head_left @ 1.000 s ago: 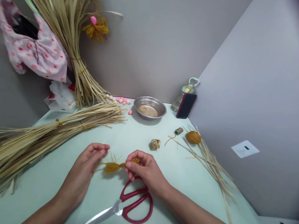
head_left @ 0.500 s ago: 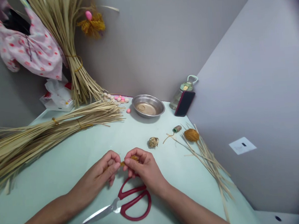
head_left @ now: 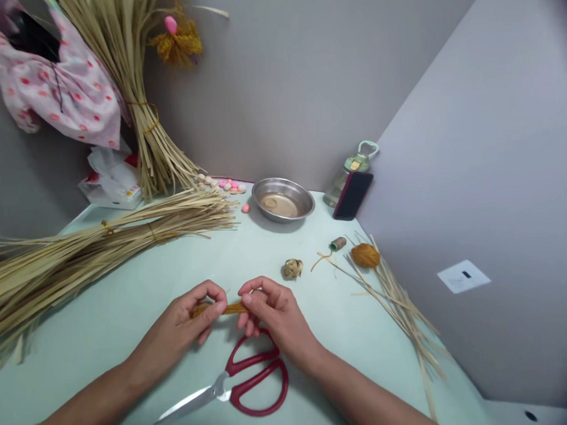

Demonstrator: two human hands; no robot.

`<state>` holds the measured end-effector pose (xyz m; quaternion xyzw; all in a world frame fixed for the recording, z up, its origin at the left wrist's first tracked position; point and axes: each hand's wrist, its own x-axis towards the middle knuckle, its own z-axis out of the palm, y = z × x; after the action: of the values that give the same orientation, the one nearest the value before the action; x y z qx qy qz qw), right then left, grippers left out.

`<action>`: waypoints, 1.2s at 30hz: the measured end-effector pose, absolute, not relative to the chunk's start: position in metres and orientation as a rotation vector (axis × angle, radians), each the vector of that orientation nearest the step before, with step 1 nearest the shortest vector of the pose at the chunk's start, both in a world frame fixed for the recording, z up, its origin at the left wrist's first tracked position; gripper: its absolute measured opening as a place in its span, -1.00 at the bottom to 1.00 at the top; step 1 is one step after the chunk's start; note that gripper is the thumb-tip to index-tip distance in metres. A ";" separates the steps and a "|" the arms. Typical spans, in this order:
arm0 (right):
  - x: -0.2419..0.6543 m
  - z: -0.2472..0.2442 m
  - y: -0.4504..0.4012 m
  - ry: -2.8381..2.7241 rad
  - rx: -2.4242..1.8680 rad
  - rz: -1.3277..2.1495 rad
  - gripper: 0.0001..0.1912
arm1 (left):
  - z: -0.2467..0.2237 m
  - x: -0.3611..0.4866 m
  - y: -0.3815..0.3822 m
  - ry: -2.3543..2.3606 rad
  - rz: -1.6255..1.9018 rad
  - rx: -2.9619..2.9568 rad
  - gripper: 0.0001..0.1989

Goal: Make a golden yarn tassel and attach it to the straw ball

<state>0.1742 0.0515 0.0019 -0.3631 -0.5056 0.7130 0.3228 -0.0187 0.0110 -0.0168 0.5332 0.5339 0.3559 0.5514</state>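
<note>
Between my two hands a short bundle of golden-brown yarn [head_left: 234, 308] is stretched, low over the pale green table. My left hand [head_left: 199, 314] pinches it with thumb and forefinger, and part of the yarn shows behind the thumb. At the other end my right hand [head_left: 269, 305] pinches the bundle in its fingertips. Red-handled scissors [head_left: 228, 386] lie right below my hands, blades to the left. Just beyond my right hand sits a small woven straw ball [head_left: 292, 269].
Straw bundles [head_left: 96, 248] cover the left side; another stands upright [head_left: 143, 112] behind. A metal bowl of water [head_left: 283, 201], a bottle [head_left: 342, 179] and a phone [head_left: 353, 196] are at the back. Right lie a yarn ball [head_left: 365, 256], a thread spool [head_left: 337, 243] and loose straw strips [head_left: 400, 314].
My hands have drawn slightly apart, and more of the yarn bundle shows between them and behind my left thumb. The scissors and other things lie as before; the view has shifted slightly.
</note>
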 end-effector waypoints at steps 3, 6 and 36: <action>0.173 0.003 0.050 -1.354 -0.946 1.908 -0.68 | -0.015 -0.019 0.010 1.293 0.895 1.177 -0.69; 0.171 0.002 0.046 -1.427 -0.932 1.979 -0.65 | -0.010 -0.018 0.010 1.255 0.955 1.042 -0.71; 0.184 0.021 0.051 -1.947 -1.057 1.509 -0.69 | -0.007 -0.009 0.005 1.225 0.866 1.094 -0.67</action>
<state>0.1838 0.0506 0.0210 -0.3840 -0.7071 0.5481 0.2284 -0.0091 0.0051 -0.0075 0.4718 0.5283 0.3735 0.5990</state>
